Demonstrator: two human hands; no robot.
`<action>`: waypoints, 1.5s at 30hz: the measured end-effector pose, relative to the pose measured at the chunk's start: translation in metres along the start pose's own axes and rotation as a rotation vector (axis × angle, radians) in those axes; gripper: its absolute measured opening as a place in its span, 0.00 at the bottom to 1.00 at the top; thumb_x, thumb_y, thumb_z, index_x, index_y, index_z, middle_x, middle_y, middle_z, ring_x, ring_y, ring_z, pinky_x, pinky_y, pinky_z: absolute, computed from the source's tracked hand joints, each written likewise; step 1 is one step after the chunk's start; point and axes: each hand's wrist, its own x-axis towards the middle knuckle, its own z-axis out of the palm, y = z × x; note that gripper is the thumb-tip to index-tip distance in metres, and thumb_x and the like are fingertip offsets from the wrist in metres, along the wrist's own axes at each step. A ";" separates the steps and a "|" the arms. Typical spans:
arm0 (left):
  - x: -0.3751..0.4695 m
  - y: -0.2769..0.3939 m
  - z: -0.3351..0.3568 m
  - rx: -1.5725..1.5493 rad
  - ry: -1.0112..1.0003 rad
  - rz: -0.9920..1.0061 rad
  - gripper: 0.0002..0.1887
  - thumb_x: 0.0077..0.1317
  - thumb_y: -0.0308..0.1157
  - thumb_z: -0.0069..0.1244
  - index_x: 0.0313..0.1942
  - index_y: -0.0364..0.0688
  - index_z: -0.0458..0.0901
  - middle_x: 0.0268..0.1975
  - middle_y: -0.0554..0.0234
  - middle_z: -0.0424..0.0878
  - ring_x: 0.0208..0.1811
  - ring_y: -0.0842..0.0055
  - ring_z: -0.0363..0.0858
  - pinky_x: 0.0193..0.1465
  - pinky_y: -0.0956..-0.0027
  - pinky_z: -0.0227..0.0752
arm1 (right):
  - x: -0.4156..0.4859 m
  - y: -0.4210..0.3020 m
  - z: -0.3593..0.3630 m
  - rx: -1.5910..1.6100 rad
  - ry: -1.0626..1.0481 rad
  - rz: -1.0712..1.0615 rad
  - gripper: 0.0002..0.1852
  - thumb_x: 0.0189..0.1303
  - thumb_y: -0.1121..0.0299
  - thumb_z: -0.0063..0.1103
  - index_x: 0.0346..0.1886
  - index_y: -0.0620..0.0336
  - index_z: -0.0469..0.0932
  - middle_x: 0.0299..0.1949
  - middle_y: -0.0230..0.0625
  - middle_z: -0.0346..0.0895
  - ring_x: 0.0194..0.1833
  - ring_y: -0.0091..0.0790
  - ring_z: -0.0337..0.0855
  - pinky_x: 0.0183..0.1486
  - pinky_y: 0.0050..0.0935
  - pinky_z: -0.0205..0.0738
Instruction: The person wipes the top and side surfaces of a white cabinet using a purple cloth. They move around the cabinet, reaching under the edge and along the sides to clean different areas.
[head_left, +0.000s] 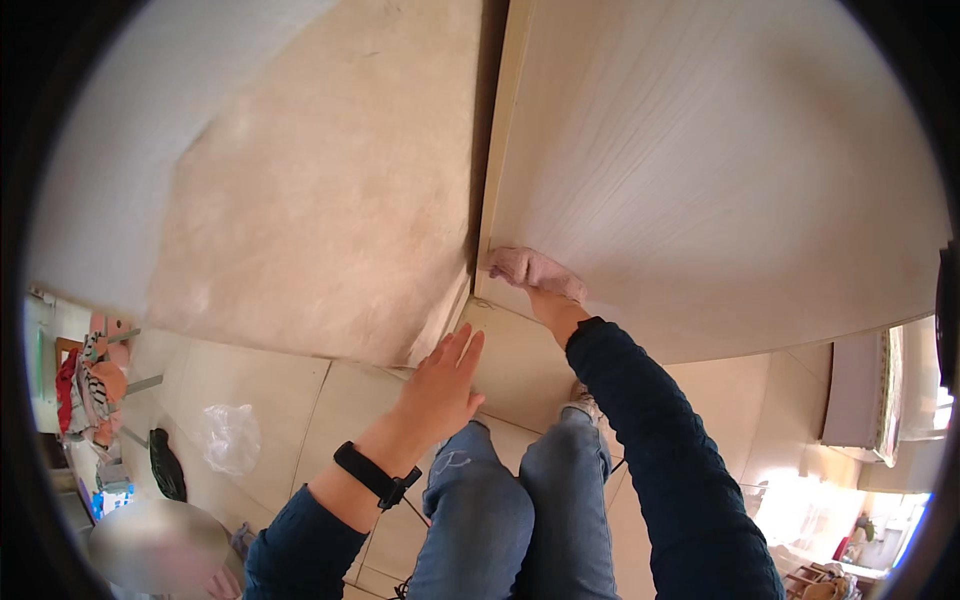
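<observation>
My right hand (553, 304) presses a folded pink cloth (544, 271) against the lower left part of a pale wood-grain panel (675, 187), close to its edge. The cloth covers most of the fingers. My left hand (446, 386) holds nothing; its fingers are extended and slightly apart, in front of the foot of the beige wall (322, 195). A dark narrow gap (486, 135) runs between wall and panel. A black band sits on my left wrist.
Tiled floor (510, 352) lies beneath, with my jeans-clad legs above it. On the left are a clear plastic bag (231, 439), a dark green bag (166, 465), a blurred round surface (159, 547) and piled clothes (94, 382). A pale cabinet (859, 397) stands at right.
</observation>
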 end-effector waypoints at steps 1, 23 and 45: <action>-0.004 -0.001 -0.003 0.014 0.014 -0.001 0.43 0.57 0.33 0.58 0.69 0.35 0.50 0.70 0.41 0.53 0.69 0.50 0.58 0.69 0.58 0.58 | -0.003 0.004 -0.005 -0.125 -0.004 -0.081 0.12 0.62 0.70 0.49 0.46 0.52 0.78 0.41 0.33 0.75 0.45 0.25 0.76 0.48 0.19 0.69; 0.025 -0.009 0.018 -0.088 -0.050 -0.008 0.41 0.59 0.31 0.57 0.68 0.34 0.52 0.70 0.41 0.53 0.70 0.52 0.56 0.70 0.60 0.57 | 0.043 0.039 -0.020 -0.256 -0.319 -0.328 0.09 0.66 0.73 0.47 0.39 0.63 0.78 0.46 0.34 0.80 0.52 0.25 0.74 0.53 0.24 0.66; 0.023 0.000 0.029 -0.092 -0.048 0.039 0.40 0.58 0.31 0.57 0.67 0.33 0.53 0.70 0.42 0.55 0.70 0.53 0.57 0.70 0.59 0.58 | -0.061 0.069 -0.081 -1.274 0.232 -0.369 0.23 0.64 0.53 0.43 0.49 0.64 0.75 0.51 0.48 0.73 0.53 0.43 0.71 0.59 0.36 0.64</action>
